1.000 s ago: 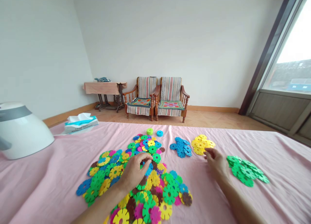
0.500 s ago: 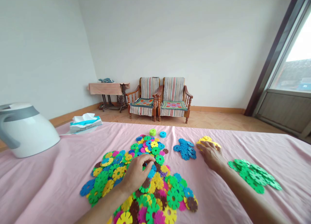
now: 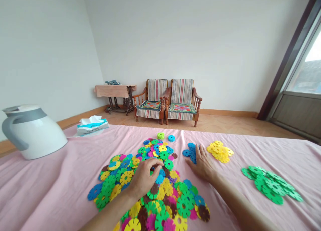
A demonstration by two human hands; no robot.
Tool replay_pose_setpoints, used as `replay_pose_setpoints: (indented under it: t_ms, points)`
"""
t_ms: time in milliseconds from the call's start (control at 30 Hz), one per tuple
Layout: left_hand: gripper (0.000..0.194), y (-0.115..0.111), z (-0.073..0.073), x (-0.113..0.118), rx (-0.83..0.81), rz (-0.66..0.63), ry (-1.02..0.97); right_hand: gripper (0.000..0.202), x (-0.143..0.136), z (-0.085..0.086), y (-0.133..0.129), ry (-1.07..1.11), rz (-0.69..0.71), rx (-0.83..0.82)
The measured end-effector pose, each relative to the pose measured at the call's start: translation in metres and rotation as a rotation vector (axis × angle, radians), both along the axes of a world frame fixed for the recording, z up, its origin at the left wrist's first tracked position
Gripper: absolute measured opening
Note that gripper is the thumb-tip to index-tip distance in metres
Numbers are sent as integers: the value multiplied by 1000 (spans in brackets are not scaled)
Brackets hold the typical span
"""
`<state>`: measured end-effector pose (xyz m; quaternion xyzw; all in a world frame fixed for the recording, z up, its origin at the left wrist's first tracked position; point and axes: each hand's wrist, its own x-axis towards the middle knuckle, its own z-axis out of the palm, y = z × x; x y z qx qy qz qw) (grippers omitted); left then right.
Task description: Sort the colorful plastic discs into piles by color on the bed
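Observation:
My left hand (image 3: 144,178) hovers over the big mixed pile of flower-shaped plastic discs (image 3: 127,177), its thumb and forefinger pinched together. Whatever is between those fingertips, if anything, is too small or hidden to make out. My right hand (image 3: 205,164) lies flat with outstretched fingers on the small heap of blue discs (image 3: 192,151), covering its right part. Just beyond it to the right is a heap of yellow discs (image 3: 220,151). Farther right and closer to me lies a heap of green discs (image 3: 272,184).
A lime-green stack (image 3: 161,136) and a blue stack of discs (image 3: 171,138) stand behind the pile. On the pink cloth (image 3: 60,184), a white kettle (image 3: 42,134) and a tissue box (image 3: 92,126) are at the left. Two wooden armchairs (image 3: 182,94) stand beyond the table.
My right hand has moved left from the yellow heap onto the blue one, leaving the yellow discs in view. My left hand keeps its pinch over the pile. The view has shifted slightly.

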<state>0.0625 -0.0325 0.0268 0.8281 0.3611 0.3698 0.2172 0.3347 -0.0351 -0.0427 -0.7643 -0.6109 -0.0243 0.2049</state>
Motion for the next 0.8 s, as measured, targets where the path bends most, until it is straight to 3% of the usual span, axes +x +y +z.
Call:
replay_pose_setpoints:
  t_ms: [200,367,633,800]
  points:
    - [18,6,2,-3,8,41,-3,76,-8,2,27,44,-2,13]
    - [18,14,0,-5,19,91,23,70,-20,17,26,64,85,95]
    - [18,32,-5,-23,53,227,80,42,-80,52,30,82,439,150]
    - [17,32,-6,-26,92,239,139,45,-108,54,51,129,438,83]
